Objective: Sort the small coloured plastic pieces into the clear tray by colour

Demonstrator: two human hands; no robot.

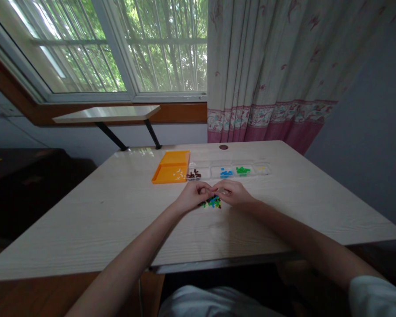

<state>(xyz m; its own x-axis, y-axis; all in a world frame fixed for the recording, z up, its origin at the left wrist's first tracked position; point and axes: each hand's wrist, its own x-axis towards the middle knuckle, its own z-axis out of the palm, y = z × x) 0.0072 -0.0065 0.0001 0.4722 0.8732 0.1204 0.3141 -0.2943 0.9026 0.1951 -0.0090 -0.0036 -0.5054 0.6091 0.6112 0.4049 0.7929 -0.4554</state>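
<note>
Presently, item by item.

- Left hand (192,197): fingers curled, tips drawn narrow and meeting those of my right hand (233,193), which is curled the same way. Whether either pinches a piece I cannot tell; it is too small to see.
- Pile of small coloured pieces (212,203): blue, green, yellow and dark. It lies on the table (119,211) under my joined fingertips, on their near side, partly hidden by them.
- Clear sorting tray (214,166): just beyond my hands, with a row of compartments. From the left: brown pieces (194,175), blue pieces (226,173), green pieces (243,170), a few yellow pieces (261,167).
- Orange tray (171,169): at the clear tray's left end, with a few pale bits in it.
- Curtain (267,66): hangs behind the table's far edge, right of the window (86,44).
</note>
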